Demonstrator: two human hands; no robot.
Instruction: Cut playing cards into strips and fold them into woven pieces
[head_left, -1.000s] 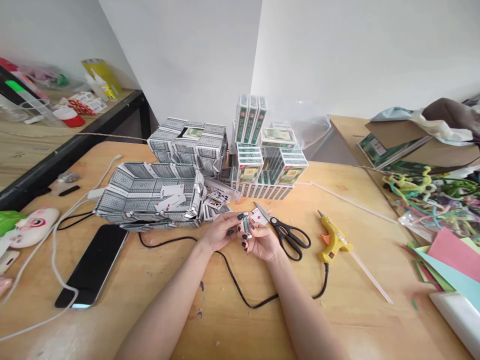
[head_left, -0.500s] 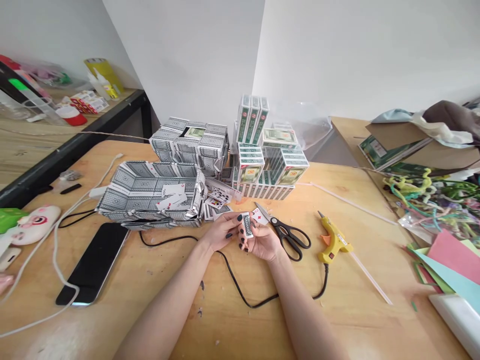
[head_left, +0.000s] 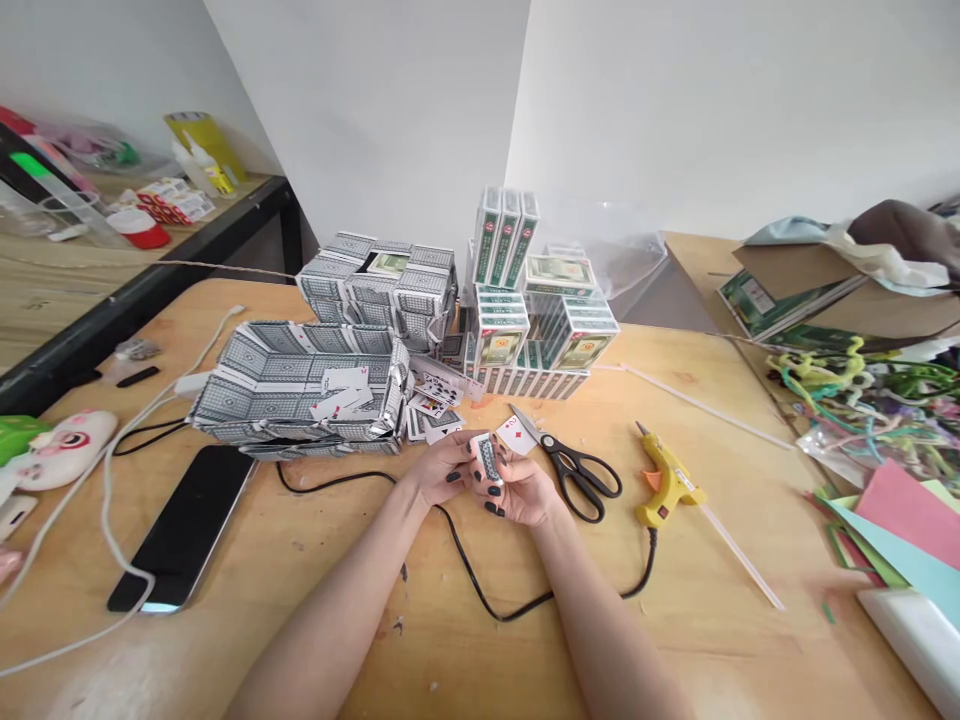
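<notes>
A folded playing card (head_left: 487, 460) with a patterned back is pinched between my two hands over the table. My left hand (head_left: 444, 468) grips its left side, and my right hand (head_left: 525, 487) closes on the right. Just beyond my right hand lies a loose diamond card (head_left: 517, 434), close to the tips of black-handled scissors (head_left: 581, 465). More loose cards (head_left: 435, 400) are scattered past my left hand. At the left stands an open box built of folded cards (head_left: 259, 375), with several cut card pieces (head_left: 345, 390) inside.
Behind stand a second card-built box (head_left: 401, 290) and stacked card packs (head_left: 499, 335). A yellow glue gun (head_left: 664, 480) lies right, its black cord (head_left: 480, 590) crossing below my hands. A phone (head_left: 184, 530) and white cable (head_left: 109, 500) lie left; colored paper (head_left: 911, 530) is far right.
The folded card has shifted slightly left and tilted in my fingers. My right hand's fingers have changed their hold, and more of the diamond card shows behind them.
</notes>
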